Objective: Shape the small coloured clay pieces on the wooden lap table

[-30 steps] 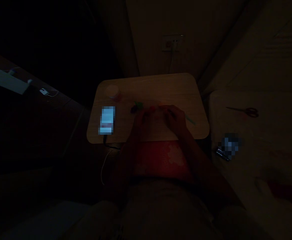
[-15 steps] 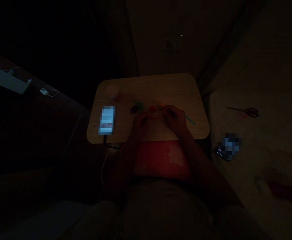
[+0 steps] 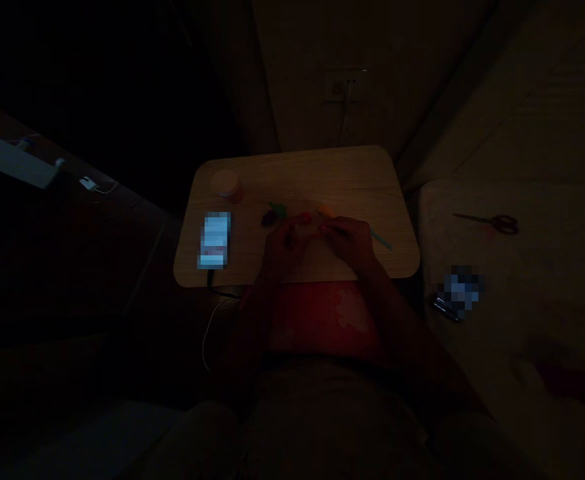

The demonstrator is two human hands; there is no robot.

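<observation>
1. Look at those fingers: the right hand's fingers are curled close together at a pale bit, maybe pinching it, though in this gloom I can't say for sure. The left hand's fingers bend loosely, and I can't tell whether they hold anything.
2. Just ahead of the hands sit a small red piece and an orange piece, both tiny, rounded and apart from each other.
3. Further left, a green leafy bit touches a dark lump. Its texture is lost in the shadow.
4. A thin pale-green stick runs out past the right hand, slim and straight.
5. As things lie, the pieces are separate, with nothing clearly joined, and the light hides any finer work.
6. All of this rests on a smooth, round-cornered wood-grain worktop. A squat round pot with a pale top stands toward the back, and a blurred, glowing phone lies at the left.
7. Out on the pale padded surface to the right lie slim scissors with dark loop handles, beside a blurred dark object.
</observation>
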